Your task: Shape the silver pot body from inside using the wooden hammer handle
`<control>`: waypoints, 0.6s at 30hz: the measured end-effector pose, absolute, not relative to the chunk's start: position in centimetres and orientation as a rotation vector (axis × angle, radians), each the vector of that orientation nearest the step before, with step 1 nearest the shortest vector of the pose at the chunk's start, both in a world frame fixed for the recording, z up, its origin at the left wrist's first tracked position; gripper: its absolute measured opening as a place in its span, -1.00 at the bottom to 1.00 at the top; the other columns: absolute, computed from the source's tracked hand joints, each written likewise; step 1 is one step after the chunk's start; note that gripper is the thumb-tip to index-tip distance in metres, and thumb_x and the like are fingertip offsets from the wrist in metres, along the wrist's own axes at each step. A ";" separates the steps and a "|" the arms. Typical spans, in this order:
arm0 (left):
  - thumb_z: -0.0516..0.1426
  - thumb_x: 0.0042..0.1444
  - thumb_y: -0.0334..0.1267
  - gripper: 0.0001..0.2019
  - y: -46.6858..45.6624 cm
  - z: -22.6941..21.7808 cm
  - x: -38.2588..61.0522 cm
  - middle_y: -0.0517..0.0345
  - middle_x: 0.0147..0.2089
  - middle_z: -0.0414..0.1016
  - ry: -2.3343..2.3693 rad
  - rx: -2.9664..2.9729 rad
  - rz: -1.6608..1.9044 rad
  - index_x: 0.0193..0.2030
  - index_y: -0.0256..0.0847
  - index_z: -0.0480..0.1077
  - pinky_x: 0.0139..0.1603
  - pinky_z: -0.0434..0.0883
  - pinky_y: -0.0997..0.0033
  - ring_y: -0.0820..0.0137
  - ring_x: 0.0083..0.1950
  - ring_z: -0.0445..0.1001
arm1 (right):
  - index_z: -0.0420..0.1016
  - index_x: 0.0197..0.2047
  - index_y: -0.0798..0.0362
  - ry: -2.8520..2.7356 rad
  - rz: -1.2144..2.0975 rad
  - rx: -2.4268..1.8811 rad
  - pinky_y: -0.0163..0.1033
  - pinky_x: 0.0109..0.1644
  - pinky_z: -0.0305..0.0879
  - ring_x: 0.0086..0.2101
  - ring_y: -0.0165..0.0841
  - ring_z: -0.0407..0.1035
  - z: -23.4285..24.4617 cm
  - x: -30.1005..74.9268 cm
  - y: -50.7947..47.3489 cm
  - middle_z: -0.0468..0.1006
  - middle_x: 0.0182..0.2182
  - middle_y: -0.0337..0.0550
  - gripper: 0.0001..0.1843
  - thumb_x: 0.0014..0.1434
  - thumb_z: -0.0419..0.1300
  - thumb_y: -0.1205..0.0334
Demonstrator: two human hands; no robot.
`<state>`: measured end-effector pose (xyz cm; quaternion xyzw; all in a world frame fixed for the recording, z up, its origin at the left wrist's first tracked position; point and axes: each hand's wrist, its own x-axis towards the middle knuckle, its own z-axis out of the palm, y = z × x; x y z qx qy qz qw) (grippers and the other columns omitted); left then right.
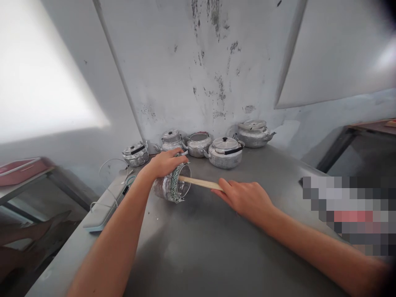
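Note:
A dented silver metal pot (161, 189) with a green-and-white patterned band round its neck lies tilted on its side, its mouth facing right. My left hand (167, 162) grips it from above, fingers over the upper rim. My right hand (244, 196) is closed round a pale wooden stick (201, 182). The stick's far end reaches into the pot's mouth; its tip is hidden inside. Behind the pot stand a lidded kettle (225, 159) with a black knob and an open kettle (199, 146).
More aluminium kettles line the wall: a large one (254, 136) at right, a lidded one (171, 140) and a small one (135, 154) at left. A flat pale device (100, 214) with cables lies at the left edge of the grey table (198, 255). A pink basket (23, 170) sits farther left.

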<state>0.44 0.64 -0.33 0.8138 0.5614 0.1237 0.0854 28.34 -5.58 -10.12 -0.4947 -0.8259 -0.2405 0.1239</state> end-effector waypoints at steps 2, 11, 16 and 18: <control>-0.02 0.30 0.05 -0.61 0.8 -0.4 0.3 0.19 0.31 0.41 1.611 2.485 0.358 0.10 0.04 0.48 0.30 0.28 0.18 0.07 0.23 0.42 | 0.46 -0.20 0.01 -2.410 -0.711 -1.454 -0.17 -0.47 -0.37 -0.57 -0.38 0.41 -10.0 28.4 -5.5 0.62 -0.46 -0.16 -0.41 0.49 -0.26 -0.14; -0.03 0.27 -0.03 -0.66 0.9 -0.1 0.2 0.22 0.15 0.50 1.477 2.512 0.332 -0.02 0.00 0.51 0.22 0.33 0.26 0.14 0.12 0.46 | 0.47 -0.19 0.04 -2.439 -0.678 -1.518 -0.17 -0.47 -0.35 -0.56 -0.37 0.43 -9.9 28.7 -5.6 0.62 -0.47 -0.14 -0.42 0.49 -0.23 -0.13; -0.06 0.25 -0.10 -0.65 1.0 -0.2 0.1 0.20 0.10 0.53 1.439 2.554 0.294 -0.05 -0.02 0.53 0.17 0.34 0.29 0.16 0.10 0.47 | 0.44 -0.21 0.03 -2.451 -0.646 -1.475 -0.17 -0.47 -0.36 -0.56 -0.37 0.42 -9.8 28.8 -5.7 0.63 -0.46 -0.14 -0.41 0.49 -0.26 -0.15; -0.07 0.25 -0.12 -0.63 1.2 -0.2 0.0 0.17 0.11 0.52 1.429 2.576 0.270 -0.05 -0.05 0.53 0.21 0.31 0.28 0.16 0.12 0.46 | 0.44 -0.21 0.04 -2.441 -0.646 -1.498 -0.17 -0.47 -0.36 -0.56 -0.37 0.41 -9.7 28.8 -5.6 0.63 -0.45 -0.12 -0.40 0.49 -0.27 -0.15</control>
